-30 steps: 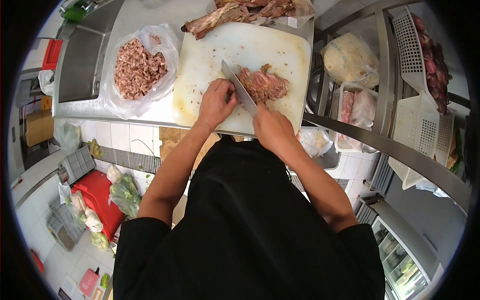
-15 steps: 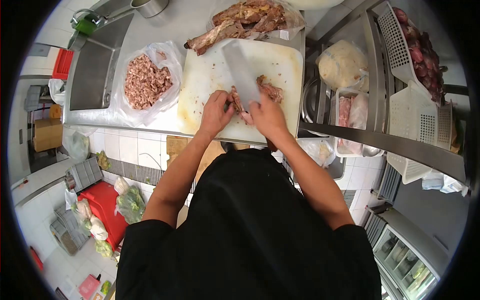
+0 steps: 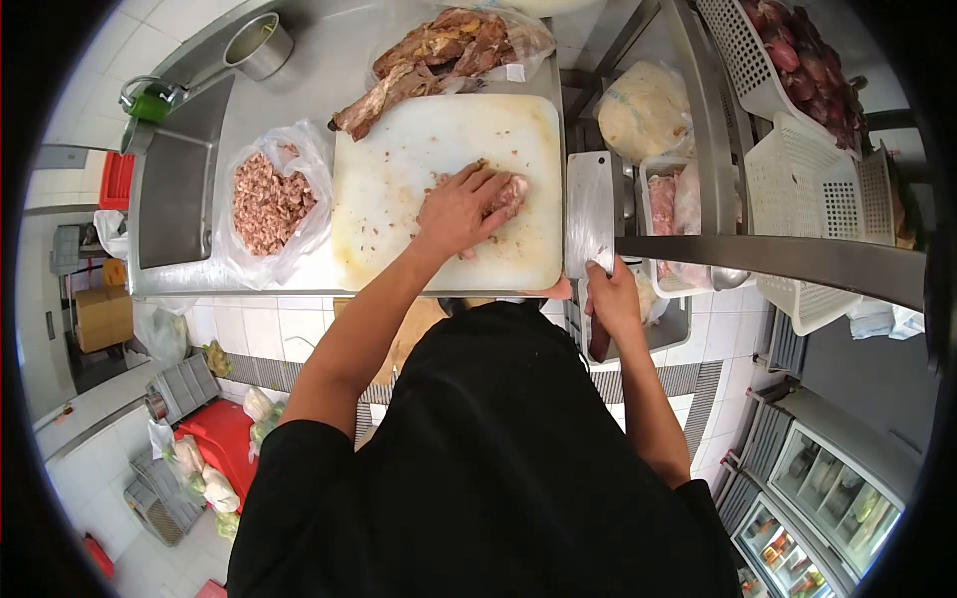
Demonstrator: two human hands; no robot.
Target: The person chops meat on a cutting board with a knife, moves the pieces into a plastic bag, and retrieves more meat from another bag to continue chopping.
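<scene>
Meat (image 3: 510, 191) under left hand (image 3: 461, 209) near board (image 3: 399, 169) edge; right hand (image 3: 610, 299) holds cleaver (image 3: 589, 209) beyond.

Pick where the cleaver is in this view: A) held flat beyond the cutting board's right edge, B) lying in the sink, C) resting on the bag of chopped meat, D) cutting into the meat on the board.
A: the right hand grips the cleaver beside the cutting board, while the left hand covers the meat.
</scene>
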